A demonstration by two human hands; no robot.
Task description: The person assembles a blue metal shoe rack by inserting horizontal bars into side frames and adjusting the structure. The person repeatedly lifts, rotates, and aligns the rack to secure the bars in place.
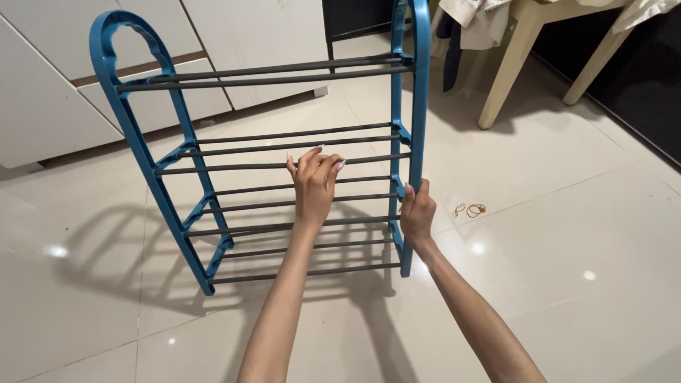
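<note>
The blue plastic shoe rack w/ grey metal rods [142,152] stands upright on the glossy white tile floor [567,213], centre-frame toward 12 o'clock; the left hand [313,186] has its fingers curled over a middle rod, the right hand [417,211] is wrapped around the side frame at 3 o'clock of the rack. To do this well, I'd judge: keep the right grip firm & low, steady the frame, don't let the rod twist out. Every rack tier is bare; small rubber bands [469,210] lie on the floor just beside, at 3 o'clock.

A home room: glossy floor tiles [567,213], white cabinets [64,57], clothes-draped table [511,57].
</note>
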